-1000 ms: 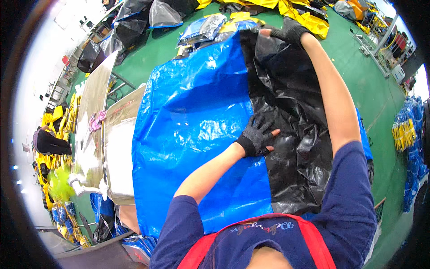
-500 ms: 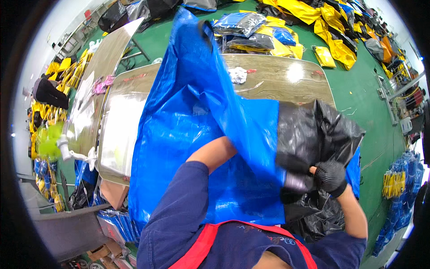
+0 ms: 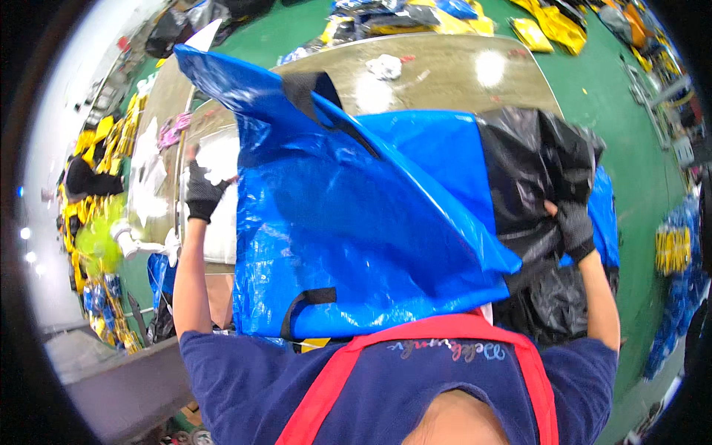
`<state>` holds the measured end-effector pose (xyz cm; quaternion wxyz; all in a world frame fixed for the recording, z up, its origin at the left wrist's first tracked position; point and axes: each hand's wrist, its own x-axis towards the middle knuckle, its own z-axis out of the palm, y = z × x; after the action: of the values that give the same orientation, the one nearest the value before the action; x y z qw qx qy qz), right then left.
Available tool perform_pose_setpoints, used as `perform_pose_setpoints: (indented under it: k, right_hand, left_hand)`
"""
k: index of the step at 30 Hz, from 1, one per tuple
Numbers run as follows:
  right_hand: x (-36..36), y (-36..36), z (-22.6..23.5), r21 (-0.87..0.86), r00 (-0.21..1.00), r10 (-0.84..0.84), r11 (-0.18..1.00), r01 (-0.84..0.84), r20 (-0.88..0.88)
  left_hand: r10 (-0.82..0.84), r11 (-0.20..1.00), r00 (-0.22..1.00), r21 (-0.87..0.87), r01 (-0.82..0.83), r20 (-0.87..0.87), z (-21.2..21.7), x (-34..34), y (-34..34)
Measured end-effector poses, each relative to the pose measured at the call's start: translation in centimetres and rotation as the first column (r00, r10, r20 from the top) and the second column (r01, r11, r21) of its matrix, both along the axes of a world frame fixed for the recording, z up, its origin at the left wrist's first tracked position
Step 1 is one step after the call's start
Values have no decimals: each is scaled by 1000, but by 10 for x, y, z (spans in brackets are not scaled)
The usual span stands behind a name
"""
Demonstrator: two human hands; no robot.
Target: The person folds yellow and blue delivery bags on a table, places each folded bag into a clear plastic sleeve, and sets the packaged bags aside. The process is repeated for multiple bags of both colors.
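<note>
A large blue and black woven-plastic bag [image 3: 297,245] with black webbing handles lies over the table in front of me. Its blue upper layer is raised in a slanting fold, with one handle [image 3: 300,93] on it and another handle [image 3: 308,298] near my chest. My left hand [image 3: 204,191], in a black glove, is beside the bag's left edge with fingers apart and the thumb toward that edge. On the right, my gloved right hand [image 3: 575,228] grips the crumpled black part [image 3: 523,163] of the bag, thumb on top.
The wooden-topped table [image 3: 445,74] carries a white crumpled rag [image 3: 384,67]. Left are a pink cloth [image 3: 172,130], a white jointed arm [image 3: 137,243] and a blurred green thing [image 3: 102,241]. Yellow and blue bundles [image 3: 671,248] stand at right. A person [image 3: 89,178] is far left.
My left hand has come out from under the raised blue layer to the bag's left edge. The blue fold has dropped leftward. My right hand still grips the black part, now farther from my body.
</note>
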<state>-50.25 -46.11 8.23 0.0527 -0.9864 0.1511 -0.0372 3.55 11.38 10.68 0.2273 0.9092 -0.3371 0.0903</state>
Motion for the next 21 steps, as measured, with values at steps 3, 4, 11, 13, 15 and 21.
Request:
perform_pose_setpoints:
  k: [3,4,11,13,15,21]
  right_hand:
    - [-9,10,17,-256,994,113,960,-112,-11]
    - [-16,5,10,-267,993,122,956,-119,-7]
    - [-16,11,32,-379,969,215,912,-154,123]
    - [0,38,63,-349,992,123,929,-128,-37]
    - [3,74,91,-148,952,30,986,-78,-303]
    - [81,153,86,572,982,140,819,-42,-127]
  left_hand:
    - [-126,976,936,-212,57,-328,73,-8,-69]
    - [-167,975,894,-206,86,-417,94,-16,-91]
    - [-352,905,924,-305,296,-150,102,59,-44]
    - [-252,954,968,-166,250,7,113,70,-45]
    - [-155,977,981,127,169,-113,98,59,-43]
    - [-253,689,810,488,535,-530,-34,-74,-112]
